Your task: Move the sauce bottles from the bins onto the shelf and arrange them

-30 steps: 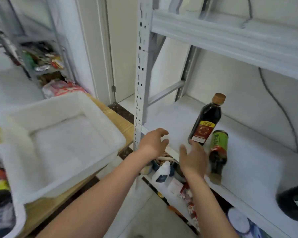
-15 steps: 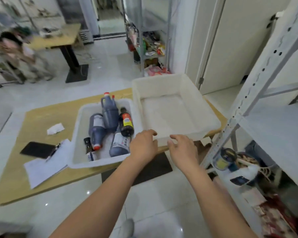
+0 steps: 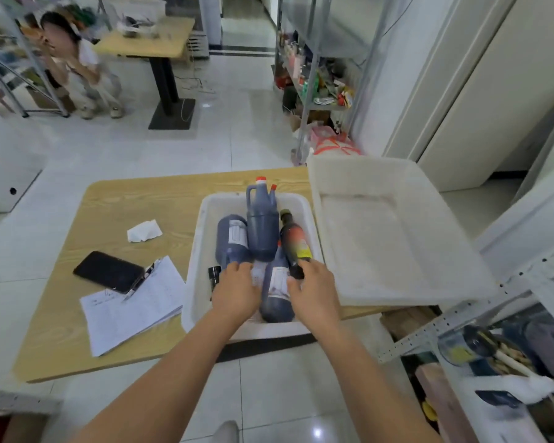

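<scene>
Reaching down into the near bin [image 3: 196, 251], both hands had come away from the shelf [image 3: 454, 321], where a second earlier they hovered beside two bottles already standing upright. That pair looked delivered, and a fresh pickup seemed to be starting.

The left hand [image 3: 237, 290] lay with relaxed fingers over the foot of a dark bottle with a white label [image 3: 232, 239]. The right hand [image 3: 315, 294] had its fingers loose against the base of a small bottle with a yellow-and-red label [image 3: 296, 246]. Neither had closed round anything yet. Between the hands lay another dark bottle [image 3: 277, 292], beyond it a handled jug with a red cap [image 3: 262, 225], and by the bin's left wall a little black-capped bottle [image 3: 214, 274] — at least five left to move, by my count.

The second bin [image 3: 381, 169] sat just beside the first, between it and the shelf. The bottles overlapped, so lifting one would probably roll its neighbours. A phone [image 3: 109, 271], papers [image 3: 131, 310] and a crumpled tissue [image 3: 144, 231] lay on the table [image 3: 141, 199], apart from the bin.
</scene>
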